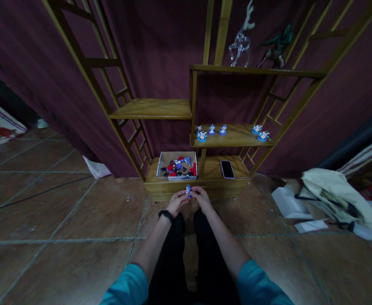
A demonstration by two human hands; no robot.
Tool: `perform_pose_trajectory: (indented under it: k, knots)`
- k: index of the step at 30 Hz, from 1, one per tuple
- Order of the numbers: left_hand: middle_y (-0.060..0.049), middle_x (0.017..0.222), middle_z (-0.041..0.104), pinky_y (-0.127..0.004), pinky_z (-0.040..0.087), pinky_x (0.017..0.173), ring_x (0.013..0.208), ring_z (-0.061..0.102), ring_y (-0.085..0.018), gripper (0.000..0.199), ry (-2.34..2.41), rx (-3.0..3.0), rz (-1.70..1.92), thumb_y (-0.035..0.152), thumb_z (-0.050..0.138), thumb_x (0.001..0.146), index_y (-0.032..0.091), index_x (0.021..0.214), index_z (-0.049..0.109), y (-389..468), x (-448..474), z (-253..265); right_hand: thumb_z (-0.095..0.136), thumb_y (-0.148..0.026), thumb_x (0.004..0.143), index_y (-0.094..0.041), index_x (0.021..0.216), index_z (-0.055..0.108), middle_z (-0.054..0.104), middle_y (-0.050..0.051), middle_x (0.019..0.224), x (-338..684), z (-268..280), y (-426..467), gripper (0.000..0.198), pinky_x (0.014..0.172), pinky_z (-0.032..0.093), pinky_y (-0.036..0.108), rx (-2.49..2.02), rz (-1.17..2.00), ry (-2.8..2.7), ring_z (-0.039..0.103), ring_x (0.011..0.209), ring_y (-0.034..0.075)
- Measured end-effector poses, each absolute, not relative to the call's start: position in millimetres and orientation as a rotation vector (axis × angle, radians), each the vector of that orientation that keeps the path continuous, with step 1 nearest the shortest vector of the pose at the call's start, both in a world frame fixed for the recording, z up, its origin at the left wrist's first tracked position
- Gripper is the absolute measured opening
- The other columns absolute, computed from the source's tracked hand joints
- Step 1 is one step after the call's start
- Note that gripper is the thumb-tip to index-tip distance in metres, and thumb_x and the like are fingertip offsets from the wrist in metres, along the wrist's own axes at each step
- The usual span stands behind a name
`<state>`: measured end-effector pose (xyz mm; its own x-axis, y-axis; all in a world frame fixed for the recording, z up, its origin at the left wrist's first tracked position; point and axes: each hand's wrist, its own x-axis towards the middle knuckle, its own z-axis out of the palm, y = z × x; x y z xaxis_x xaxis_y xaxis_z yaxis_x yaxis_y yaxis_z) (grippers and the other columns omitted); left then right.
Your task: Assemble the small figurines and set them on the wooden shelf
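Observation:
Between my two hands, in front of the low shelf, is a small purple figurine (pixel 188 191). My left hand (pixel 177 202) pinches it from the left, and a dark band circles that wrist. From the other side, the fingers of my right hand (pixel 201 197) close on the same figurine. Just beyond them, a white box (pixel 161 165) on the bottom shelf holds a jumble of red, purple and black figurines. Several similar small figurines, such as a purple one (pixel 223 130) and a blue and white one (pixel 263 136), stand on the middle right shelf.
A phone (pixel 227 169) lies on the bottom shelf, right of the box. The wooden shelf unit (pixel 154 109) has a clear deer statue (pixel 241 40) and a dark statue (pixel 278 47) on top. Bags (pixel 335 192) and a white carton (pixel 289 204) lie on the floor at right.

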<state>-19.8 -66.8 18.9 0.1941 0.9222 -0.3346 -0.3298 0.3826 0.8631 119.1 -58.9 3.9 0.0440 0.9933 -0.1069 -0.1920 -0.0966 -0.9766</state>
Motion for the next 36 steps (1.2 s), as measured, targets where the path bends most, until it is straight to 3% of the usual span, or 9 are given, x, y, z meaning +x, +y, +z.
perform_pose_trajectory:
  k: [14,28,36]
  knots:
    - [-0.008,0.083,0.069,-0.024,0.047,0.070,0.073,0.064,-0.013,0.032,0.990,0.755,0.988,0.030,0.076,0.062,0.014,0.089,0.067,-65.9,-19.6,18.3,0.068,-0.042,0.060,-0.020,0.083,0.063,0.059,-0.003,0.065,117.1,11.2,-61.3,0.032,0.050,0.039,0.021,-1.172,1.341,-0.992,0.051,0.054,0.010]
    - [-0.001,0.080,0.065,-0.024,0.046,0.070,0.074,0.062,-0.012,0.033,1.048,0.795,1.092,0.025,0.079,0.054,0.017,0.079,0.059,-64.6,-18.7,10.9,0.067,-0.039,0.062,-0.024,0.093,0.068,0.068,0.002,0.089,118.2,8.2,-61.1,0.034,0.052,0.042,0.021,-1.192,1.361,-1.058,0.059,0.072,0.014]
    - [-0.003,0.078,0.065,-0.025,0.050,0.068,0.071,0.062,-0.012,0.028,1.039,0.714,1.088,0.025,0.077,0.059,0.016,0.079,0.060,-64.9,-20.1,15.7,0.067,-0.041,0.062,-0.023,0.091,0.068,0.068,0.002,0.087,119.4,5.5,-58.4,0.034,0.054,0.045,0.022,-1.172,1.369,-0.985,0.060,0.071,0.014]
